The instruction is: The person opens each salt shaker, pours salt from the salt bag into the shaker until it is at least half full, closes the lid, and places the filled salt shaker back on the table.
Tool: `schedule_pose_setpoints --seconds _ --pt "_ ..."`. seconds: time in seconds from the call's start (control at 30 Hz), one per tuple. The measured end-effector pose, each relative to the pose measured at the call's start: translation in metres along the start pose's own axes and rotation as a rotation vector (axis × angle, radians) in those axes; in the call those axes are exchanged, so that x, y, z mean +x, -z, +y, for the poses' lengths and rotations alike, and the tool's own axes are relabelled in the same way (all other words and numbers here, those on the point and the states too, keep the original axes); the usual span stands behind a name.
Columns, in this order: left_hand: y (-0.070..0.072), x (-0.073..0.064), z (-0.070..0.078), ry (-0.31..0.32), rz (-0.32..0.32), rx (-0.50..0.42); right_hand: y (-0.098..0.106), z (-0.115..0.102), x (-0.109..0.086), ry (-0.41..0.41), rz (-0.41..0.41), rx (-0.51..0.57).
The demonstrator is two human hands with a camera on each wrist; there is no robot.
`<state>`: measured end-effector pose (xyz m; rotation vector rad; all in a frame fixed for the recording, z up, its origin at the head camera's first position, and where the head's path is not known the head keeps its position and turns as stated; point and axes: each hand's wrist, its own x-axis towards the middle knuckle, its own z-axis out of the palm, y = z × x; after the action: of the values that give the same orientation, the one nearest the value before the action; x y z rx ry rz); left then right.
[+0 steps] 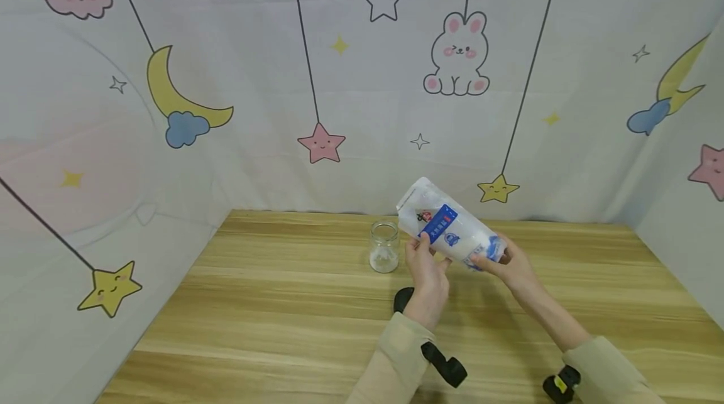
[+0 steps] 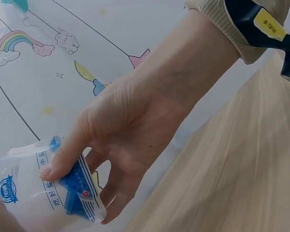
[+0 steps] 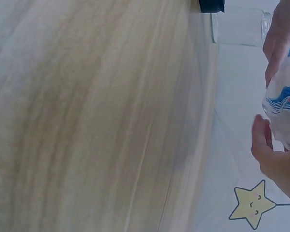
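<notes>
Holding the bag (image 1: 452,226) two-handed. Head view: bag tilted right of the jar (image 1: 384,248), raised end nearest it; left hand (image 1: 428,278) grips mid-bag, right hand (image 1: 516,267) the low end, probably to steady soft sides. Left wrist: thumb (image 2: 67,158) over printed end. Right wrist: jar past left hand.

Tilted white-and-blue pouch (image 1: 455,230), opening unclear

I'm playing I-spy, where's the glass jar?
In the head view, the glass jar stands on the table, left of the tilted bag and the left hand.
</notes>
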<state>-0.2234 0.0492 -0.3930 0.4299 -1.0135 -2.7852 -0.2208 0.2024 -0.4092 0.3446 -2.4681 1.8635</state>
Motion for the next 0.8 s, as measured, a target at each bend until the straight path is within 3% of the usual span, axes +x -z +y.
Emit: schedule_pose_setpoints --seconds 0.17,0.8 --pt "0.001 0.001 0.000 0.004 0.002 -0.021 -0.002 -0.002 0.001 0.013 -0.035 0.016" --pt "0.000 0.002 0.001 0.062 0.026 -0.084 -0.003 -0.012 0.006 0.003 -0.026 -0.061"
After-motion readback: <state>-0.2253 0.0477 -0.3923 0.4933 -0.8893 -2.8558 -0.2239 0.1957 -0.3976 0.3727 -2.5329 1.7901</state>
